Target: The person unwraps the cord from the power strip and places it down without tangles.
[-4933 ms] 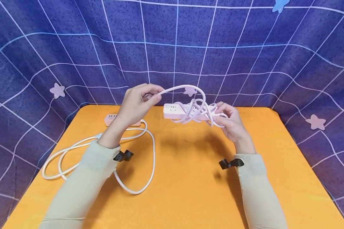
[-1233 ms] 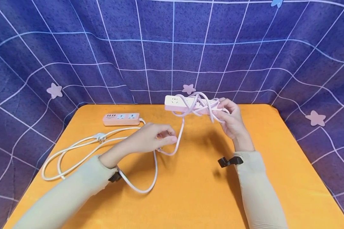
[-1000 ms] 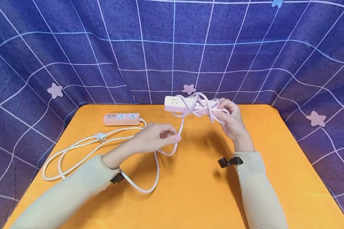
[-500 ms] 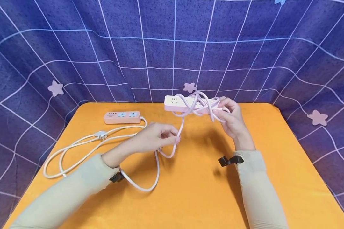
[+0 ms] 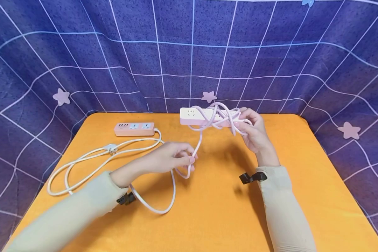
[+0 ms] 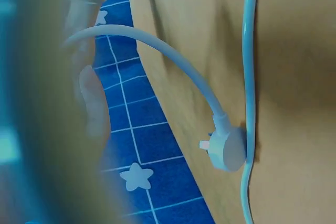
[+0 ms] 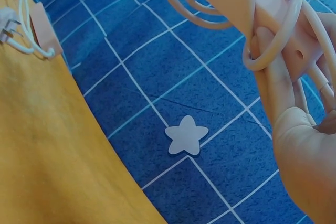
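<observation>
My right hand (image 5: 249,128) holds a pink power strip (image 5: 193,116) in the air over the far side of the orange table (image 5: 214,210), fingers (image 7: 278,82) curled round its right end. Its pink cord (image 7: 294,19) is wound round the strip in several loose loops. One free length of this cord (image 5: 199,141) hangs down to my left hand (image 5: 189,160), which pinches it low over the table. In the left wrist view the cord's end (image 6: 157,56) runs to a round plug (image 6: 227,148) lying on the table.
A second pink power strip (image 5: 134,128) lies flat at the far left of the table. Its white cable (image 5: 91,164) sprawls in wide loops over the left half, one loop passing under my left forearm. Purple grid cloth (image 5: 271,52) walls the table on three sides.
My left hand came down from beside the strip to the table, drawing out a length of cord. In the last second it slid slightly toward me. The right hand stayed put.
</observation>
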`<action>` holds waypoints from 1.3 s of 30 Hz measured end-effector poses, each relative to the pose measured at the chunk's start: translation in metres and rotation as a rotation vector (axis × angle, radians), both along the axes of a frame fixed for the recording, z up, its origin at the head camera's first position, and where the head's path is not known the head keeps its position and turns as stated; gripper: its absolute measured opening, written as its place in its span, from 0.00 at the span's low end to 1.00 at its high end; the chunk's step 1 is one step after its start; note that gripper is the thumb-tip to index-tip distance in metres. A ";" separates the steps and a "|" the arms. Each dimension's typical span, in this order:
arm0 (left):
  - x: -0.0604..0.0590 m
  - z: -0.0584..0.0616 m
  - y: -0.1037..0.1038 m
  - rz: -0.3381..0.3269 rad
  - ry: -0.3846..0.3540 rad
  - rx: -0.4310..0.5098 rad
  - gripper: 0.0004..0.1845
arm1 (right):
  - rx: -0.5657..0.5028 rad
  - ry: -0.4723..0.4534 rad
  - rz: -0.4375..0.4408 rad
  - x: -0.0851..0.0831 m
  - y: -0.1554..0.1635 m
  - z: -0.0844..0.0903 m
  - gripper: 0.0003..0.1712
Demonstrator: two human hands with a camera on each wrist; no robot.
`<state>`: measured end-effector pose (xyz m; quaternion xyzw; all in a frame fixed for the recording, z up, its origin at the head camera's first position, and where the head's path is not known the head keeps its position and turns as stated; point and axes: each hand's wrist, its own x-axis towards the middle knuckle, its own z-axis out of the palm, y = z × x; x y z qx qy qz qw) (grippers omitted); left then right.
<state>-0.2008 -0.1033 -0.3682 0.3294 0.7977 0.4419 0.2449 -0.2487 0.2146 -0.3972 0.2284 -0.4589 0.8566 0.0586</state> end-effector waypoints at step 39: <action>-0.049 0.029 -0.062 0.259 0.490 -0.193 0.12 | -0.001 0.000 0.069 0.002 -0.007 -0.001 0.20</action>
